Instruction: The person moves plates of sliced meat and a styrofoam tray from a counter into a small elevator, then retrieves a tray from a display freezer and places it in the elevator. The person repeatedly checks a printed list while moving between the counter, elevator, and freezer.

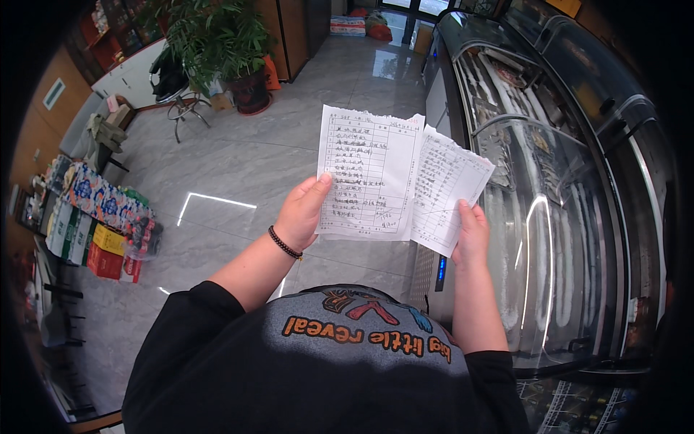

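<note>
Two printed paper forms filled in with handwriting are held up side by side in front of me. My left hand [303, 209] grips the larger left-hand form [368, 173] by its lower left edge, thumb on top. A dark beaded bracelet [284, 242] circles that wrist. My right hand [471, 233] pinches the right-hand form [447, 187] at its lower right edge, and this sheet tilts to the right. The inner edges of the sheets meet, with the left one partly over the other. Both top edges look torn. My fingers behind the papers are hidden.
A glass-topped refrigerated display case [520, 217] runs along my right side. At left stand stacked cartons and packs [100, 217] with bottled drinks [143, 236]. Farther off are a swivel stool [176, 100] and a potted plant [246, 89] on the grey tile floor [303, 135].
</note>
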Demonstrator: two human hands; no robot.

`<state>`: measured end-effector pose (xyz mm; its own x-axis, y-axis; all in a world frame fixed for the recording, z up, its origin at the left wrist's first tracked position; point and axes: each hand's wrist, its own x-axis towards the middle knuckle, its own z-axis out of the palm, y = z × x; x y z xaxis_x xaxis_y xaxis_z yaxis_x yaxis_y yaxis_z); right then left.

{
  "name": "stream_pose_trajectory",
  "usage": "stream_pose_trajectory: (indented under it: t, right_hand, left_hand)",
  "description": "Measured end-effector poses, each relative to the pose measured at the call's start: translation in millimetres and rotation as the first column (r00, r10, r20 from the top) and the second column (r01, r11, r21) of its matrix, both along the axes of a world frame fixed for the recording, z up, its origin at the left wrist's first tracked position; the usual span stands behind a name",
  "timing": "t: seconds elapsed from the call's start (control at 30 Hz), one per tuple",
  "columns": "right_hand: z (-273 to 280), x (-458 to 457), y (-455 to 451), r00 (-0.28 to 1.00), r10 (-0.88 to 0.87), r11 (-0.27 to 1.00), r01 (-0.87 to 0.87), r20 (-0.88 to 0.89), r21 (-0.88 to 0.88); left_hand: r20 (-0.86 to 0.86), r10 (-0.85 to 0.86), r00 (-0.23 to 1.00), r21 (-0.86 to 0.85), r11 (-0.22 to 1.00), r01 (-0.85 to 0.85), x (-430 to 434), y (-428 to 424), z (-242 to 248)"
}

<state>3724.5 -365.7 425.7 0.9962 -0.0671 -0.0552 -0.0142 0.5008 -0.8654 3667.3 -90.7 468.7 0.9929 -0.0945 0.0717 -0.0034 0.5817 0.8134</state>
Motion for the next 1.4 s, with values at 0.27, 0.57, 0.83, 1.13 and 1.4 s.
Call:
stream_pose_trajectory:
  t: [0.27, 0.57, 0.83, 1.13, 1.4]
  right_hand:
    - [3.2, -3.2, 2.3, 0.999, 0.046, 0.999, -0.046, -0.006, 0.005]
    - [-0.5, -0.7, 1.7, 0.997, 0.072, 0.997, -0.072, -0.005, -0.003]
    - [3.8, -3.6, 5.2, 0.997, 0.07, 0.998, -0.07, -0.026, -0.004]
    - [1.9, -3.7, 5.3, 0.997, 0.066, 0.998, -0.066, -0.034, -0.017]
    - [1.6, -4.2, 5.8, 0.997, 0.063, 0.998, -0.065, -0.053, -0.026]
  left_hand:
    - [-0.002, 0.003, 1.0, 0.016, 1.0, -0.003, 0.0, -0.5, -2.3]
    - [-0.009, 0.025, 1.0, 0.005, 1.0, -0.025, 0.0, -9.5, 2.0]
    - [-0.007, 0.011, 1.0, -0.001, 1.0, -0.011, -0.3, -11.6, 1.2]
    - [0.003, 0.0, 1.0, 0.004, 1.0, 0.0, -1.8, -7.8, 2.9]
    - [0.002, 0.012, 1.0, 0.012, 1.0, -0.012, -1.7, -7.2, 3.4]
